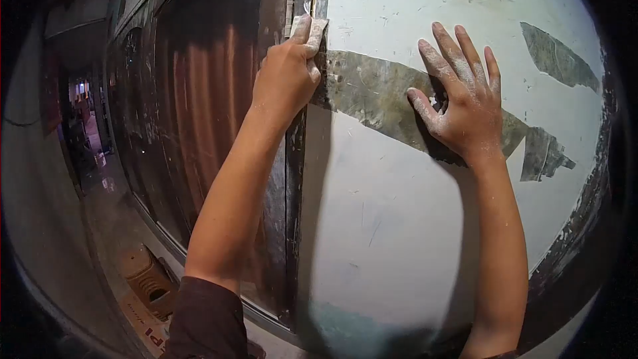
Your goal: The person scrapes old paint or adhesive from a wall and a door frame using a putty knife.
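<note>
My left hand is closed on a small pale flat piece, pressed to the wall's edge beside the dark wooden frame. White dust coats its fingers, and the piece is partly hidden by them. My right hand, also dusted white, has its fingers spread against the white wall. Its palm lies over a bare grey-brown strip, where the white coat is absent. This strip runs from the frame across to the right, between both hands.
More bare grey patches mark the wall on the right. To the left is a dark window with a reddish curtain behind it. A brown plastic stool and a printed cardboard box sit low on the floor of a narrow passage.
</note>
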A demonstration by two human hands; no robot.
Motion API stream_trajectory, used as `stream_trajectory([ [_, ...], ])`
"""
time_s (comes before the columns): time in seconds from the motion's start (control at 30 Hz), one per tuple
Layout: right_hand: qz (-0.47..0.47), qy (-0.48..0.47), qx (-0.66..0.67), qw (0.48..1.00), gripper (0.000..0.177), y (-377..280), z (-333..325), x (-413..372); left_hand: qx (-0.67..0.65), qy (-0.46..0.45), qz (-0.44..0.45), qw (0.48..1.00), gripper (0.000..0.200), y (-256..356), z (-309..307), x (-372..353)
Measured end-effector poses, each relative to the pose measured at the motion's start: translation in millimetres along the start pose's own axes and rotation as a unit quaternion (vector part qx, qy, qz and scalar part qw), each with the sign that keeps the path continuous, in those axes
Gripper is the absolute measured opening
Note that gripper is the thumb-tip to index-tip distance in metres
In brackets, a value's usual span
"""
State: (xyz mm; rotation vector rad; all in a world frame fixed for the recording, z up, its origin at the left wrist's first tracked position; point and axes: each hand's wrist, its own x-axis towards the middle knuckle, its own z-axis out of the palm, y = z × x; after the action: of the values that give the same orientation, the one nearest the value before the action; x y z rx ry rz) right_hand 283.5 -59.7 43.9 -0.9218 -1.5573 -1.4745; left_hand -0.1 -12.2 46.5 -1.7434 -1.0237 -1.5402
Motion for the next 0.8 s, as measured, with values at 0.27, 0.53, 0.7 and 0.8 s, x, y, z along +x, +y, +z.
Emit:
stream_trajectory([
  [0.27,-0.004,-0.003,0.002,1.0,0.062,-0.1,-0.1,0.4,0.02,-0.045,-0.034,0.998,0.038,1.5,-6.5,18.7],
  [0.53,-0.008,0.001,-0.003,1.0,0.064,1.0,0.7,0.5,0.031,-0.03,-0.029,0.999,0.024,-5.0,-5.4,25.8],
  [0.7,-0.002,-0.004,0.0,1.0,0.063,0.0,-0.1,-0.1,0.031,-0.009,0.005,0.999,0.018,-8.8,-1.0,40.5],
  [0.8,0.0,0.005,0.002,1.0,0.061,-1.0,0.0,0.1,0.013,0.022,0.012,1.0,0.018,-13.6,4.7,54.5],
])
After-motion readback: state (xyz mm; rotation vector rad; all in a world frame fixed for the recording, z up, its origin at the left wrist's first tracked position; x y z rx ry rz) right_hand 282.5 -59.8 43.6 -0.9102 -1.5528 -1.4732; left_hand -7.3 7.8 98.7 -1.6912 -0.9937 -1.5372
